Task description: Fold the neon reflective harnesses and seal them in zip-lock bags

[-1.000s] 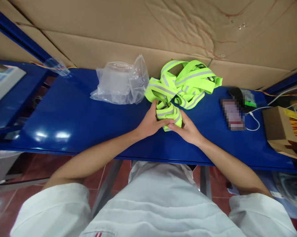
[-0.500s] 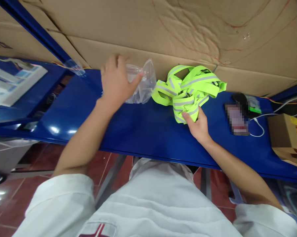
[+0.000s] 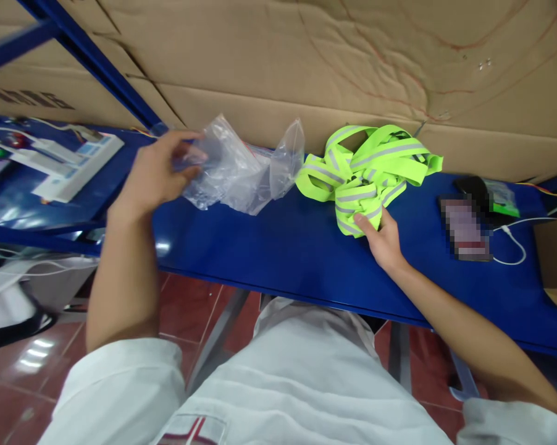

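Observation:
My right hand (image 3: 384, 240) grips a bundled part of neon-yellow reflective straps (image 3: 358, 196), thumb on top. The straps have grey stripes; their loose loops spread back against the cardboard. On the left, my left hand (image 3: 155, 170) is at the near-left edge of a clear plastic bag (image 3: 244, 176). Its fingers are bent, with the thumb apart from them, and some clear film overlaps the fingertips. Whether they touch the bag firmly is hard to tell. The crumpled bag lies on the blue table (image 3: 278, 253), one corner standing up beside the straps.
A cardboard sheet (image 3: 241, 55) stands along the table's back. To the right lie a phone (image 3: 466, 228), a white cable (image 3: 514, 250), a black object (image 3: 475, 191) and a cardboard box (image 3: 556, 259). On the left are a white power strip (image 3: 81, 167) and a blue metal post (image 3: 107, 68).
My left hand has moved left from over the plastic bag to its left edge, uncovering more of the bag. My right hand keeps hold of the straps. The view has shifted slightly left.

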The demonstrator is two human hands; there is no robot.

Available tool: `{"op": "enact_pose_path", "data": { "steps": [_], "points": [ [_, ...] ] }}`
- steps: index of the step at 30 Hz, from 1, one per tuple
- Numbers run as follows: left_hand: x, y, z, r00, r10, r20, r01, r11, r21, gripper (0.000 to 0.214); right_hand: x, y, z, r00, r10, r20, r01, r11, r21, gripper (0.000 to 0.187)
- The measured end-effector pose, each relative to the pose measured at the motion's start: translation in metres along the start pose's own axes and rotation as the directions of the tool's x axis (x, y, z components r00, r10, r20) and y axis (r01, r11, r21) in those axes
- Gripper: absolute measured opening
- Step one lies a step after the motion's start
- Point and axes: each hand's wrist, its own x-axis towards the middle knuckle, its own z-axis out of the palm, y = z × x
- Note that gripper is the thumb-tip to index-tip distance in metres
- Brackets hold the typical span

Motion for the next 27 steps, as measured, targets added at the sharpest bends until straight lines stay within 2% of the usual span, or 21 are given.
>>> {"op": "enact_pose_path", "data": {
  "steps": [2,4,7,9,13,16,19,23,27],
  "points": [
    [-0.015,0.009,-0.003,1.0,-0.001,-0.012,-0.001,0.984,-0.179,0.068,-0.003,0.001,-0.002,0.998,0.036,0.053,-0.038,0.998,0.048,0.055],
    [-0.029,0.021,0.003,0.998,0.028,0.048,-0.011,0.946,-0.323,0.064,-0.008,0.0,-0.004,0.975,0.102,0.196,-0.131,0.982,0.137,0.054],
    [-0.043,0.048,0.022,0.964,0.178,0.196,-0.105,0.937,-0.334,0.056,-0.017,-0.005,-0.007,0.882,0.185,0.434,-0.301,0.928,0.217,0.052],
    [-0.044,0.068,0.034,0.919,0.265,0.293,-0.163,0.93,-0.33,0.049,-0.02,-0.011,-0.008,0.833,0.215,0.511,-0.37,0.902,0.224,0.05],
    [-0.037,0.095,0.05,0.86,0.333,0.387,-0.221,0.926,-0.306,0.046,-0.017,-0.025,-0.01,0.756,0.288,0.587,-0.471,0.863,0.182,0.048],
    [-0.037,0.109,0.06,0.86,0.334,0.385,-0.331,0.941,-0.075,0.055,-0.01,-0.029,-0.011,0.707,0.375,0.6,-0.539,0.835,0.113,0.049],
    [-0.046,0.126,0.076,0.857,0.31,0.412,-0.385,0.916,0.11,0.077,-0.005,-0.028,-0.011,0.683,0.429,0.591,-0.574,0.816,0.071,0.048],
    [-0.053,0.143,0.104,0.838,0.319,0.442,-0.415,0.9,0.137,0.114,-0.006,-0.027,-0.011,0.668,0.442,0.599,-0.58,0.813,0.047,0.044],
    [-0.042,0.143,0.124,0.81,0.417,0.412,-0.486,0.871,0.076,0.118,-0.01,-0.032,-0.012,0.621,0.409,0.669,-0.556,0.831,0.008,0.05]
  ]
}}
